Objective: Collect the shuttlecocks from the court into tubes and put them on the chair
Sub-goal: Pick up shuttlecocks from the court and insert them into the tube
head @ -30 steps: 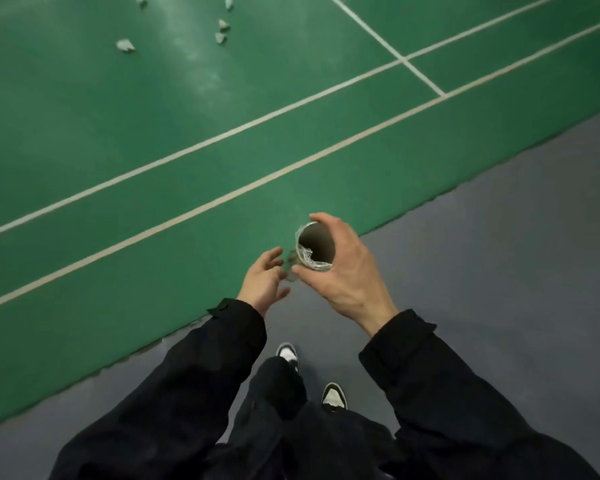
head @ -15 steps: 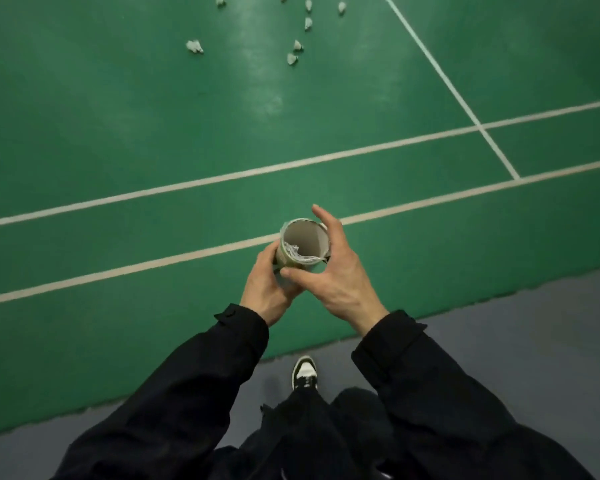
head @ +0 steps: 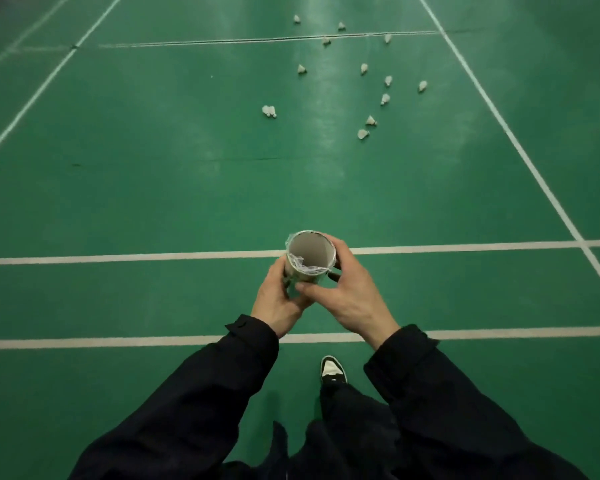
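Tube (head: 310, 259), cardboard, open end up: held upright between both hands, interior pale and seemingly vacant, crumpled clear plastic film around the rim. No brand, label or legible writing can be made out on it. Left hand (head: 279, 299): fingers curled round the tube's left side and lower wall. Right hand (head: 347, 291): wrapped round the right side, thumb laid across the near wall. Shuttlecocks (head: 362, 134), white: scattered on the green court (head: 153, 188) well beyond the hands, mostly ahead and to the right; one pair (head: 269, 111) lies apart, ahead and slightly left. White lines (head: 118, 256) are crossed beneath the hands. Dark sleeves (head: 201, 393) and one black-and-white shoe (head: 332, 370) are seen below the wrists.
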